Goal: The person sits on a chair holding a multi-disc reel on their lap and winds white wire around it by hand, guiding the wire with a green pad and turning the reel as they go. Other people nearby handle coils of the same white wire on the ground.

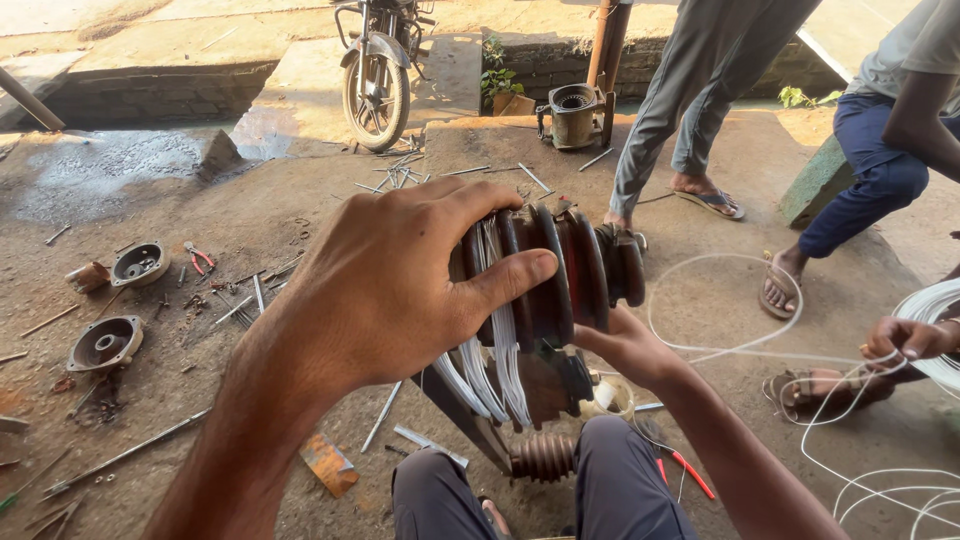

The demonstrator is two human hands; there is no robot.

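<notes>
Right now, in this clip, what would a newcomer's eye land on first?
Centre frame, the left hand grips a stepped winding former with white wire coils hanging from its grooves, while the right hand supports it from below. At the right edge, another person's hand feeds white wire looping over the ground. At top, a motorcycle is parked; grey motor end covers lie to the left.

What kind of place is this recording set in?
Likely an open-air motor repair yard: a grooved winding former holding white wire, motor end covers on the dirt, a parked motorcycle.
</notes>
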